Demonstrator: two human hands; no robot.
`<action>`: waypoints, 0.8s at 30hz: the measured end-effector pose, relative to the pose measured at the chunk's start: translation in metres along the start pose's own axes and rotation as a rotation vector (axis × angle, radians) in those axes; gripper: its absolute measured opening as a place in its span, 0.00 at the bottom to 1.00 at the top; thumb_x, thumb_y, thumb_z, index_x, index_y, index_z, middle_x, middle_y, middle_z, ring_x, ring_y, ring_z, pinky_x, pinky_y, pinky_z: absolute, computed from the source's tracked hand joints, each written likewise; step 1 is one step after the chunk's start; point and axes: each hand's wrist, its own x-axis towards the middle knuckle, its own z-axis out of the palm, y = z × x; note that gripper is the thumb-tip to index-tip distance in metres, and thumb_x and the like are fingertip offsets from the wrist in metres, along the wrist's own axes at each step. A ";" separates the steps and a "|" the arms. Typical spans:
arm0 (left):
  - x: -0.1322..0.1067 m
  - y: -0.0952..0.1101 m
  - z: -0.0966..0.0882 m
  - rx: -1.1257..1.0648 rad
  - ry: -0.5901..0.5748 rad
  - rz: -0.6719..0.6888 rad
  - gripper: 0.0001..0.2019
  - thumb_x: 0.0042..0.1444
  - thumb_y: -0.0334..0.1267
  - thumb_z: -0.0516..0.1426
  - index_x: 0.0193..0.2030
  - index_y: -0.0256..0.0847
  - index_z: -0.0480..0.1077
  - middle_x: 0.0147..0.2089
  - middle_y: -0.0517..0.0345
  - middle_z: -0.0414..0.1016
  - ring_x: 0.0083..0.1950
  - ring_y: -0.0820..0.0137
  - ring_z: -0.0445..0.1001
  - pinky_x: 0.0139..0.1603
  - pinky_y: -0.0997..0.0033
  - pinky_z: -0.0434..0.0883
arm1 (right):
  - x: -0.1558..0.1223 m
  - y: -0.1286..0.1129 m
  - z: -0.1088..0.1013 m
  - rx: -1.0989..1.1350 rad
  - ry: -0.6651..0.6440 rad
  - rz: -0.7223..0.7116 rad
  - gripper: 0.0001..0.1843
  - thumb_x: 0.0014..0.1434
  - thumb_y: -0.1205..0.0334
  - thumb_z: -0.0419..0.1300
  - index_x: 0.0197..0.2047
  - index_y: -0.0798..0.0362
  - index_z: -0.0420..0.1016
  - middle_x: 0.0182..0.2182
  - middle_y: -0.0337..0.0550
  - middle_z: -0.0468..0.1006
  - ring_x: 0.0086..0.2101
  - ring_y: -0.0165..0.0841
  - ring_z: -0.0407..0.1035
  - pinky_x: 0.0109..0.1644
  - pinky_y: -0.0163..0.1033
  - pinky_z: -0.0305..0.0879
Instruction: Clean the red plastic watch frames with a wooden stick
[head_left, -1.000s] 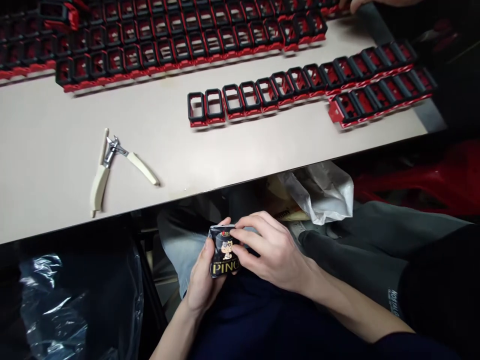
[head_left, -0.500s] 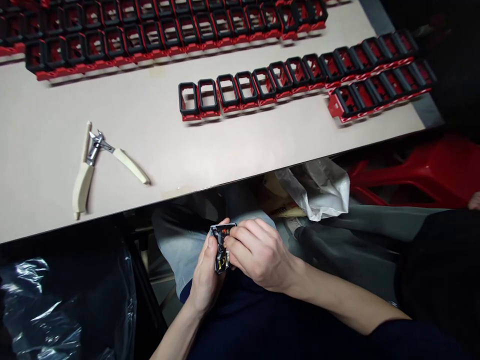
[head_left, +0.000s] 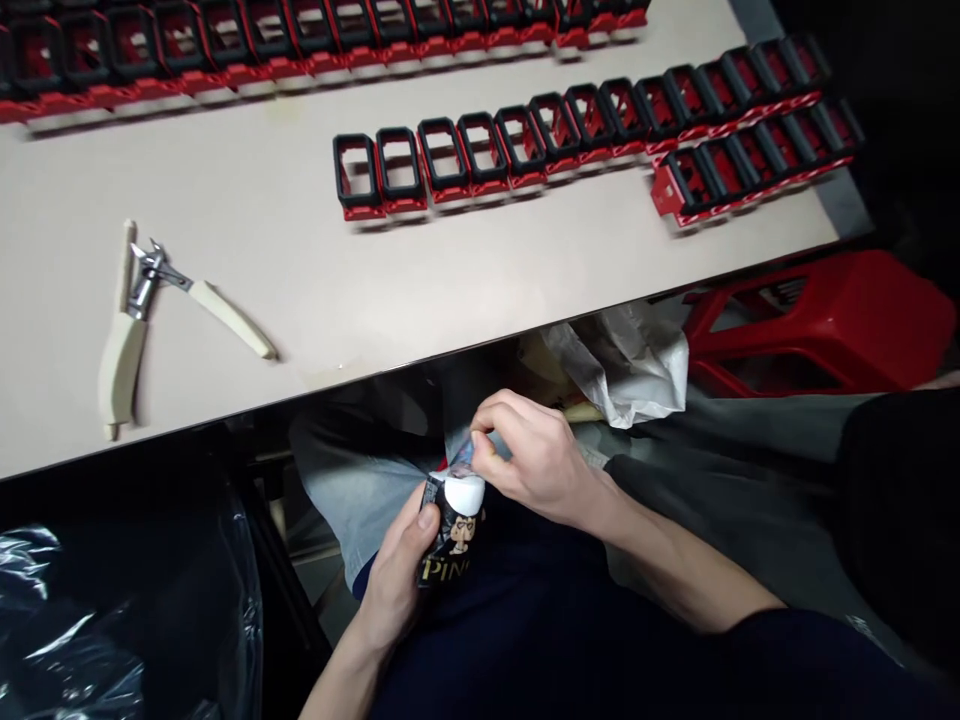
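Observation:
Low in the head view, my left hand (head_left: 394, 572) grips a black printed snack pouch (head_left: 448, 540) with yellow lettering and a cartoon figure. A smooth white rounded top (head_left: 465, 492) sticks out of the pouch's torn upper end. My right hand (head_left: 534, 458) is just above it, its thumb and fingers pinching a peeled strip of shiny wrapper (head_left: 471, 452). Both hands are over my lap, below the table edge.
Pale table (head_left: 300, 300) ahead holds rows of black-and-red plastic frames (head_left: 442, 155) and cream-handled flush cutters (head_left: 139, 320). Under its edge are a white plastic bag (head_left: 622, 365) and a red plastic stool (head_left: 817, 325). Black plastic sheeting (head_left: 75, 620) lies at lower left.
The pouch's top has been peeled open, exposing the white top. My right hand has moved up, pulling the wrapper strip. The table and frames have shifted up and left in view.

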 end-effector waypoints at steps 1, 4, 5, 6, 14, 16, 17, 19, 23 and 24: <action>0.000 -0.001 -0.002 -0.028 -0.004 -0.020 0.28 0.57 0.61 0.71 0.52 0.40 0.83 0.42 0.49 0.85 0.50 0.54 0.82 0.46 0.64 0.76 | 0.003 0.003 -0.004 0.098 -0.048 0.075 0.09 0.69 0.69 0.58 0.36 0.52 0.77 0.34 0.43 0.82 0.32 0.32 0.75 0.35 0.36 0.70; 0.003 -0.003 -0.006 -0.102 -0.015 -0.045 0.28 0.57 0.60 0.71 0.53 0.40 0.82 0.43 0.50 0.85 0.40 0.62 0.80 0.41 0.67 0.76 | 0.006 0.008 -0.012 0.372 -0.041 0.332 0.05 0.69 0.66 0.61 0.41 0.52 0.79 0.33 0.39 0.82 0.30 0.30 0.76 0.32 0.33 0.70; 0.005 -0.004 -0.007 -0.116 -0.005 -0.051 0.28 0.57 0.60 0.71 0.54 0.40 0.82 0.44 0.49 0.85 0.40 0.63 0.80 0.42 0.67 0.76 | 0.005 0.007 -0.014 0.403 0.010 0.375 0.04 0.69 0.66 0.62 0.42 0.52 0.79 0.33 0.38 0.82 0.30 0.30 0.76 0.32 0.33 0.70; 0.006 -0.005 -0.008 -0.124 0.015 -0.052 0.28 0.57 0.60 0.71 0.54 0.41 0.82 0.46 0.49 0.86 0.41 0.63 0.81 0.44 0.67 0.77 | 0.003 0.005 -0.015 0.400 0.046 0.366 0.04 0.68 0.67 0.62 0.42 0.52 0.80 0.33 0.39 0.82 0.31 0.30 0.77 0.32 0.33 0.71; 0.010 -0.010 -0.005 0.008 0.096 0.055 0.32 0.60 0.65 0.67 0.61 0.43 0.80 0.65 0.47 0.81 0.75 0.45 0.69 0.77 0.50 0.62 | -0.028 -0.014 0.001 0.018 -0.056 -0.133 0.10 0.75 0.66 0.60 0.52 0.56 0.83 0.37 0.47 0.84 0.35 0.36 0.76 0.41 0.42 0.76; 0.010 -0.011 -0.006 0.086 0.098 0.085 0.34 0.59 0.67 0.66 0.61 0.42 0.80 0.67 0.46 0.80 0.75 0.44 0.68 0.78 0.49 0.61 | -0.028 -0.012 0.004 0.035 -0.070 -0.112 0.10 0.76 0.64 0.60 0.53 0.56 0.82 0.38 0.47 0.85 0.36 0.36 0.76 0.42 0.42 0.76; 0.010 -0.012 -0.007 0.123 0.088 0.103 0.35 0.59 0.68 0.65 0.62 0.42 0.80 0.66 0.45 0.80 0.74 0.43 0.70 0.77 0.49 0.62 | -0.027 -0.010 0.004 0.052 -0.077 -0.103 0.10 0.76 0.64 0.60 0.51 0.56 0.82 0.37 0.46 0.85 0.36 0.36 0.76 0.43 0.41 0.76; 0.011 -0.013 -0.008 0.185 0.065 0.140 0.36 0.60 0.69 0.64 0.63 0.42 0.79 0.66 0.45 0.81 0.72 0.43 0.72 0.76 0.47 0.63 | -0.026 -0.009 0.004 0.068 -0.072 -0.106 0.09 0.76 0.64 0.60 0.47 0.56 0.82 0.36 0.46 0.84 0.35 0.35 0.75 0.42 0.41 0.75; 0.013 -0.021 -0.009 0.223 0.098 0.239 0.34 0.62 0.69 0.62 0.62 0.44 0.80 0.67 0.44 0.79 0.72 0.44 0.71 0.78 0.44 0.59 | -0.029 -0.009 0.004 0.035 0.025 -0.195 0.07 0.74 0.69 0.60 0.44 0.55 0.79 0.34 0.45 0.84 0.34 0.37 0.74 0.40 0.43 0.74; 0.014 -0.024 -0.010 0.221 0.099 0.259 0.35 0.61 0.70 0.62 0.61 0.44 0.80 0.67 0.45 0.78 0.72 0.44 0.71 0.77 0.43 0.59 | -0.030 -0.009 0.004 0.019 0.050 -0.214 0.07 0.74 0.71 0.60 0.44 0.54 0.79 0.34 0.45 0.84 0.35 0.37 0.74 0.40 0.44 0.74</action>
